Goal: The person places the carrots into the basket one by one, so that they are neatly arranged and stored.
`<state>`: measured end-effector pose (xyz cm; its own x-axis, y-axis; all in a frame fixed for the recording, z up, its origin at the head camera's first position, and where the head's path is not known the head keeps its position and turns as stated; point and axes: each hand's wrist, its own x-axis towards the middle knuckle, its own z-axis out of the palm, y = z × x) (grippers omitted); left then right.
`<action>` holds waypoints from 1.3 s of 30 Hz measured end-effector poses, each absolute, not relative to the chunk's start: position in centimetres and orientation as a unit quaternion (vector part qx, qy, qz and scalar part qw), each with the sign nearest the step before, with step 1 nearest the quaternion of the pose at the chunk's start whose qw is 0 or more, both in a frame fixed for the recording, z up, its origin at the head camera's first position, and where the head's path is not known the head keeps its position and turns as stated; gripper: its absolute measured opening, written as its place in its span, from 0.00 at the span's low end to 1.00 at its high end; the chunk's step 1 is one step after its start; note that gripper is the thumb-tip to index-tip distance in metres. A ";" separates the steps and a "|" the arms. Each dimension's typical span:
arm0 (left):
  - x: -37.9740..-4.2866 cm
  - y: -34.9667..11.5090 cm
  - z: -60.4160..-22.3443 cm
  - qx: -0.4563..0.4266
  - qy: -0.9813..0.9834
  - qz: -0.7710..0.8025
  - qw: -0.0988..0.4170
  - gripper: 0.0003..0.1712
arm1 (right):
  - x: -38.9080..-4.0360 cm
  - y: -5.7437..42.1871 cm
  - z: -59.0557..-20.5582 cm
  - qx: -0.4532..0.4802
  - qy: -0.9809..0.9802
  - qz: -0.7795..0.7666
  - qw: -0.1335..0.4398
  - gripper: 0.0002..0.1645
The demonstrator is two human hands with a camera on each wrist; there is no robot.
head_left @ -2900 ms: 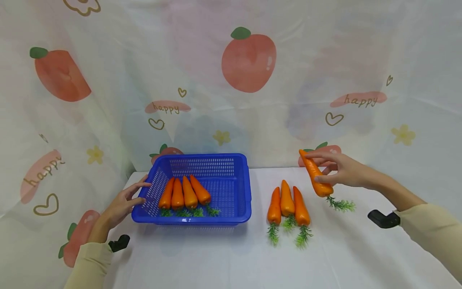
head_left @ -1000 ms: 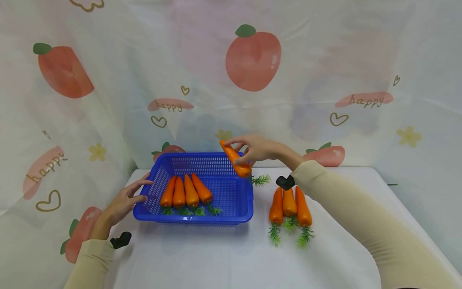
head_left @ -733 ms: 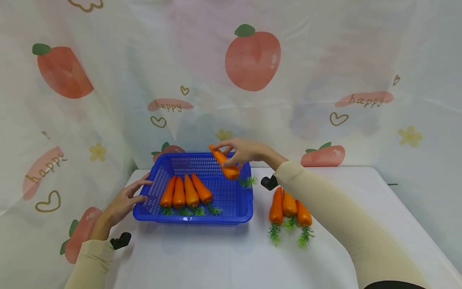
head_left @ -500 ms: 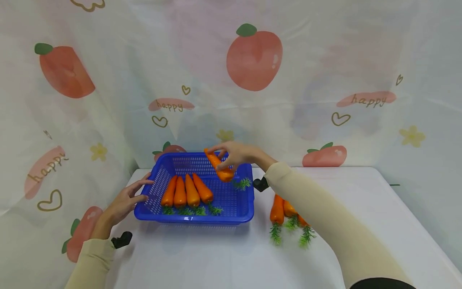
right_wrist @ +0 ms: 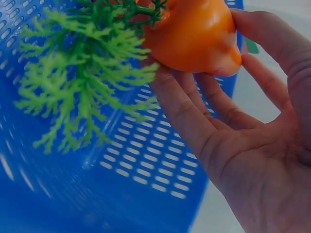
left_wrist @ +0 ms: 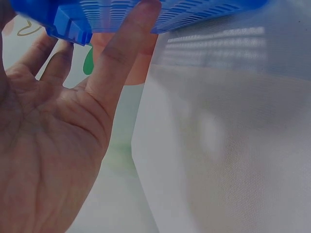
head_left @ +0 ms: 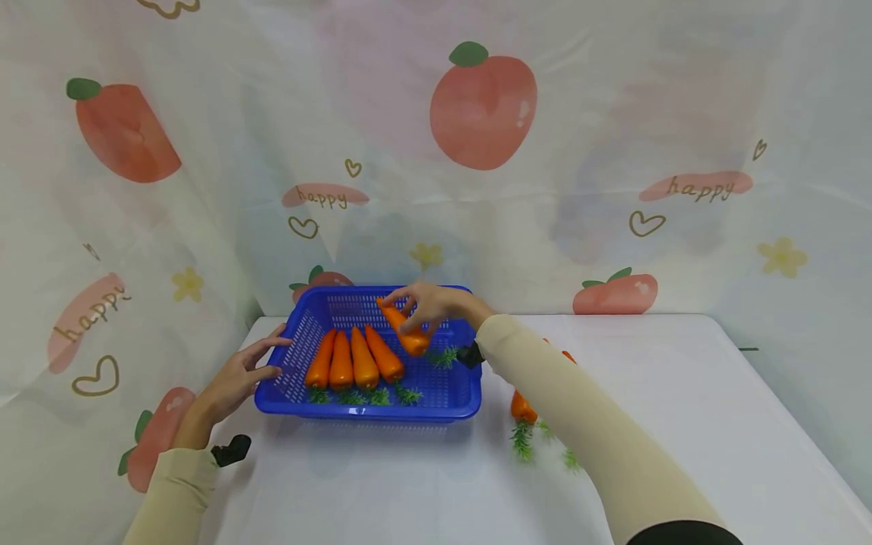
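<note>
My right hand [head_left: 428, 306] pinches an orange carrot [head_left: 410, 339] between thumb and fingers, low inside the blue plastic basket [head_left: 368, 412]. The carrot's narrow tip points up and to the left; its feathery green top [right_wrist: 87, 73] hangs toward the near side in the right wrist view. Left of it in the basket lies a row of several carrots [head_left: 341, 363], tips away from me. My left hand [head_left: 235, 382] rests its fairly straight fingers and thumb on the basket's left rim. From below, the left wrist view shows a fingertip [left_wrist: 146, 9] against the basket wall.
Beyond the basket's right side, more carrots [head_left: 523, 407] lie on the white table [head_left: 341, 484], mostly hidden under my right sleeve [head_left: 565, 416]. A fruit-printed cloth [head_left: 559, 91] stands behind the table's far edge and along the left.
My right hand has carried the carrot from above the table at the right, leftward over the rim and down into the basket. The left hand stays at the left rim.
</note>
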<state>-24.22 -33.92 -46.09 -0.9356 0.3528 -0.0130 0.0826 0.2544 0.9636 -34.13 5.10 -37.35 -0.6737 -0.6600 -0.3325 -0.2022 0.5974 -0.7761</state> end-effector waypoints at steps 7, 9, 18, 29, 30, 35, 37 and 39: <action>-24.4 -34.0 -46.3 0.143 0.779 0.600 0.116 0.31 | -34.6 4.4 -38.9 -0.227 0.835 -0.370 0.338 0.42; -24.4 -34.0 -46.3 0.146 0.778 0.600 0.116 0.31 | -34.6 4.2 -39.3 -0.218 0.836 -0.367 0.345 0.42; -24.5 -34.1 -46.4 0.138 0.786 0.593 0.113 0.31 | -35.0 3.6 -41.0 -0.200 0.842 -0.355 0.353 0.39; -24.3 -33.9 -46.1 0.135 0.796 0.580 0.108 0.31 | -35.4 3.1 -42.2 -0.182 0.837 -0.364 0.367 0.39; -24.3 -33.9 -46.1 0.136 0.796 0.580 0.108 0.31 | -35.4 3.1 -42.3 -0.184 0.837 -0.362 0.367 0.39; -24.3 -33.9 -46.0 0.141 0.791 0.586 0.107 0.31 | -35.4 3.2 -42.6 -0.193 0.840 -0.355 0.363 0.38; -24.3 -33.9 -46.0 0.142 0.790 0.587 0.107 0.31 | -35.4 3.2 -42.7 -0.192 0.839 -0.356 0.364 0.38; -24.3 -33.9 -46.0 0.140 0.791 0.586 0.106 0.31 | -35.3 3.3 -42.8 -0.192 0.840 -0.355 0.364 0.38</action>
